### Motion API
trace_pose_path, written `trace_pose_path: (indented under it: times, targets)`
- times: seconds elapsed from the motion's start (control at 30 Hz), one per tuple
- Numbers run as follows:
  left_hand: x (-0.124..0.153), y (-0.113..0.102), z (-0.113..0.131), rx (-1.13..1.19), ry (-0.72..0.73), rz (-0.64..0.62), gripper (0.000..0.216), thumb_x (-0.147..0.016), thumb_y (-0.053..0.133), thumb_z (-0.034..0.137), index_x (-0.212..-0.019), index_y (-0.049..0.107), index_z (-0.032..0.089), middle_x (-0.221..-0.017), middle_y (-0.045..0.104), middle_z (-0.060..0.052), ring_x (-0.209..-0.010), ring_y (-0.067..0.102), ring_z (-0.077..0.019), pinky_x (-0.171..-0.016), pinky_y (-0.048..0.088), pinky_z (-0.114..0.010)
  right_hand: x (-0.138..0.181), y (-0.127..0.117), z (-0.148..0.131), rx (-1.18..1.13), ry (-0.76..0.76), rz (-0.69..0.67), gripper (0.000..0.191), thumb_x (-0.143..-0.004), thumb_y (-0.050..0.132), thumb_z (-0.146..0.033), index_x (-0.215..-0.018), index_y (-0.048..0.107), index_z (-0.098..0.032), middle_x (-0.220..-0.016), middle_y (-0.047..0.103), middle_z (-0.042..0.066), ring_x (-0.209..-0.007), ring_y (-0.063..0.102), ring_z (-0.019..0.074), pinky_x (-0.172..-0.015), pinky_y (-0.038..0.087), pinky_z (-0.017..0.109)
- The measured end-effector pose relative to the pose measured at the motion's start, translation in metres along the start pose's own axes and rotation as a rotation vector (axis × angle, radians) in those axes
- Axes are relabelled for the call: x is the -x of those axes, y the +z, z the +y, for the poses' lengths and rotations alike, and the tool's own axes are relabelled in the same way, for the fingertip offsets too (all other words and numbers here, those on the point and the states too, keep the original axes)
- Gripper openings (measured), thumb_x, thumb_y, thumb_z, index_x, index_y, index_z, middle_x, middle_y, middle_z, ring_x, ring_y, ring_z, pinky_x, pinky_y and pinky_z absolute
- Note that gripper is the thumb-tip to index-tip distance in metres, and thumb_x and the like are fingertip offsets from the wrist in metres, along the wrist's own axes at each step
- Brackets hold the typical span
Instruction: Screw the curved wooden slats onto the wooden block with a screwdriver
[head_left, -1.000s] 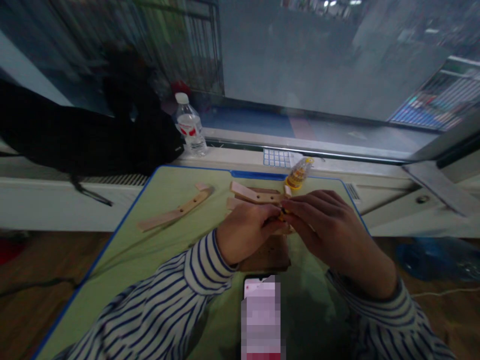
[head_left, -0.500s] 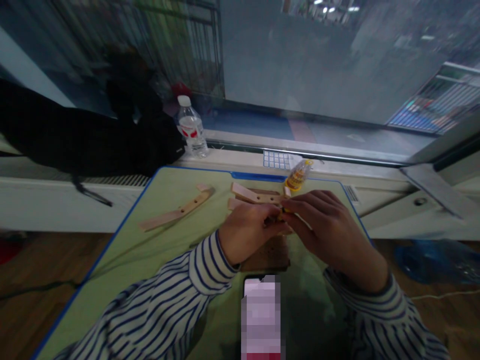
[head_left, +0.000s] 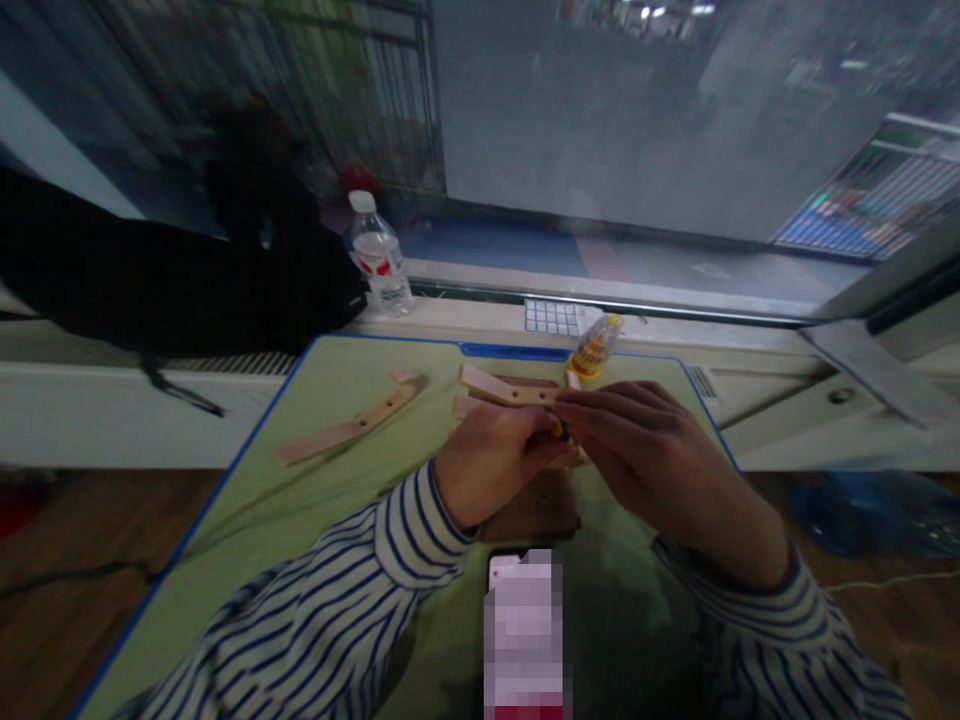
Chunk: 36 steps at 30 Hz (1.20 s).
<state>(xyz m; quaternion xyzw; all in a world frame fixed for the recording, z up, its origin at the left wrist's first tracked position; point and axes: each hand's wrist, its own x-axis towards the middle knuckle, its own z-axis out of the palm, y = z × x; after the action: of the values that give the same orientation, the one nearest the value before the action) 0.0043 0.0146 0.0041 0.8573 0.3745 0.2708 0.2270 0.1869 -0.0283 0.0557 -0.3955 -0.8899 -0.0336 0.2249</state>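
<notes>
My left hand is closed in a pinch around a small yellow-and-black piece, mostly hidden by my fingers. From the other side, my right hand has its fingers bent and held together against the same spot; what sits in them is hidden. Just behind my hands lies a pale wooden piece with drilled holes, angled along its length, and a similar wooden end shows beside it. Under them is a brown board. Another bent wooden piece with holes lies apart at the left.
A clear bottle with a yellow base stands at the table's back edge. On the sill are a water bottle and a black garment or bag. A phone lies at the front of the green table, partly blurred out.
My right fingers have straightened a little and shifted slightly left over the wooden piece. My left hand keeps its pinch. The view has moved slightly.
</notes>
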Motion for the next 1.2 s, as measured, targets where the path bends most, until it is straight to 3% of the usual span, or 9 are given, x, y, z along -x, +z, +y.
trace_pose_path:
  times: [1.03, 1.2]
  targets:
    - [-0.001, -0.011, 0.008, 0.044, 0.031, -0.123, 0.021, -0.092, 0.052, 0.031, -0.094, 0.068, 0.017, -0.098, 0.071, -0.006, -0.09, 0.065, -0.0193, -0.078, 0.046, -0.03, -0.002, 0.0, -0.002, 0.043, 0.017, 0.02, 0.024, -0.091, 0.053, -0.02, -0.111, 0.064, -0.014, -0.108, 0.071, 0.008, -0.092, 0.062, 0.0226, -0.083, 0.047, 0.04]
    - [-0.001, -0.012, 0.008, 0.069, 0.052, -0.117, 0.022, -0.093, 0.05, 0.03, -0.101, 0.067, 0.018, -0.103, 0.07, -0.006, -0.096, 0.064, -0.019, -0.081, 0.046, -0.03, -0.002, 0.0, -0.002, 0.048, 0.014, 0.031, 0.022, -0.091, 0.053, -0.02, -0.11, 0.064, -0.014, -0.106, 0.071, 0.008, -0.091, 0.062, 0.0224, -0.083, 0.048, 0.039]
